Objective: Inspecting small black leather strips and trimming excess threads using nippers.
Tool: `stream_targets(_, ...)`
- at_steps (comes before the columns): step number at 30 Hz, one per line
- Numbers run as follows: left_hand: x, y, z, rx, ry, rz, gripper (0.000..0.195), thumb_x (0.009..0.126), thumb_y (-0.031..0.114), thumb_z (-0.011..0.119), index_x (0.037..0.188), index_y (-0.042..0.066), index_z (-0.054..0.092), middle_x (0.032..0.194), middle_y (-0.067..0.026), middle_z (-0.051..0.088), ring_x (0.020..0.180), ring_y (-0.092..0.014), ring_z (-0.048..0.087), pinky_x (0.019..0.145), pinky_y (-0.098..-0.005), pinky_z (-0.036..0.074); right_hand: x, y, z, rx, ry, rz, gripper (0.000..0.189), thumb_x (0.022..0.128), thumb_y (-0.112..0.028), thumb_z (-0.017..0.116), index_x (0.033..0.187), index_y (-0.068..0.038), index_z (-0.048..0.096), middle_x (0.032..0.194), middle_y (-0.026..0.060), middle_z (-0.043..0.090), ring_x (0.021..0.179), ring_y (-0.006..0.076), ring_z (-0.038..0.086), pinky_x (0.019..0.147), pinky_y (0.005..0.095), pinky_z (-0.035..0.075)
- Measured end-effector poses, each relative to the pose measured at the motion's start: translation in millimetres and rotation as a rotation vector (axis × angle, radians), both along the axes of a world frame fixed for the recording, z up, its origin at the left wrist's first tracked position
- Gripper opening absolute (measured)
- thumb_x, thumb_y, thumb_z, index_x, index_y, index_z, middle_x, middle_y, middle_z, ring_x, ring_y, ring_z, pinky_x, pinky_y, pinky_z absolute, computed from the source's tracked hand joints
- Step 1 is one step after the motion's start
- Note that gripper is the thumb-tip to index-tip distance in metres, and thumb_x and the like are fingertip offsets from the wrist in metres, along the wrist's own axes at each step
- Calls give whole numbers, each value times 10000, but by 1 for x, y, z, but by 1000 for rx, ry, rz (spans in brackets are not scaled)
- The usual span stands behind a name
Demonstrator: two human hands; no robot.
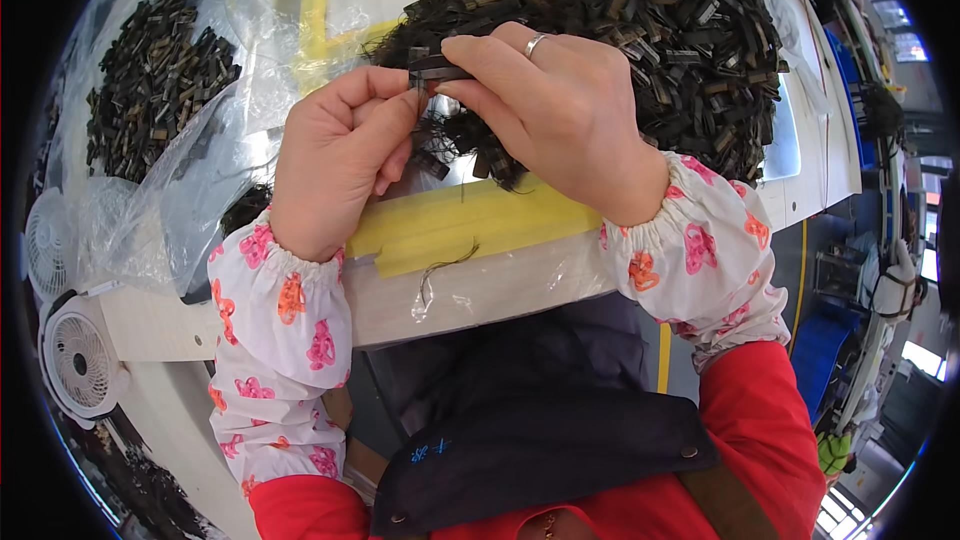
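In front of me, over the near edge of a large heap of small dark fibre bundles (675, 52), my two hands meet. My left hand (349, 139) pinches a small dark bundle (418, 60) with fine strands between thumb and forefinger. My right hand (547, 101), with a ring on one finger, grips a narrow dark piece (444, 69) by its right end. That piece touches or crosses the bundle at the left fingertips; whether it is a tool or another bundle I cannot tell. Loose bundles (431, 165) with stray fibres lie just below the fingers.
Yellow tape (480, 221) runs along the near part of the table, with loose strands (450, 262) on it. Clear plastic sheeting (180, 142) surrounds a second heap (154, 90) at the left. A white fan (79, 364) stands beyond the table's left end.
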State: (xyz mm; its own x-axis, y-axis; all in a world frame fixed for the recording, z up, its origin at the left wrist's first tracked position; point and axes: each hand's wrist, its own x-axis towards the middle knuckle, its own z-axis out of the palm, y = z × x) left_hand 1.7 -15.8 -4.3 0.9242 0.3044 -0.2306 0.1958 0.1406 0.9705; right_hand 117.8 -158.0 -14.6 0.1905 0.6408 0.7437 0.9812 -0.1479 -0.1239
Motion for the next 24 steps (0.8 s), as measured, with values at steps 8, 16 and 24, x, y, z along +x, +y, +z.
stream_targets(8,0,1,4,-62,24,26,136,882,106,572,953,-10,588,563,47,494,444,-9,395,396,-158,275,-2,-2,2,-28,24,12,214,683,-206,690,734,-106,508,623,14,496,532,197,561,443,309,434)
stream_targets(16,-1,0,5,-10,20,-40,119,870,91,582,935,-6,604,557,50,502,453,-6,410,406,-159,285,4,1,-3,109,164,0,199,728,-196,696,803,-67,566,648,36,566,556,179,586,462,294,441)
stream_targets(24,-5,-2,7,899,-324,-51,94,751,36,623,839,43,657,980,-75,595,738,-138,585,639,-245,450,-1,-5,8,-175,669,243,171,810,-133,680,923,-22,614,732,-6,603,628,30,513,567,189,420)
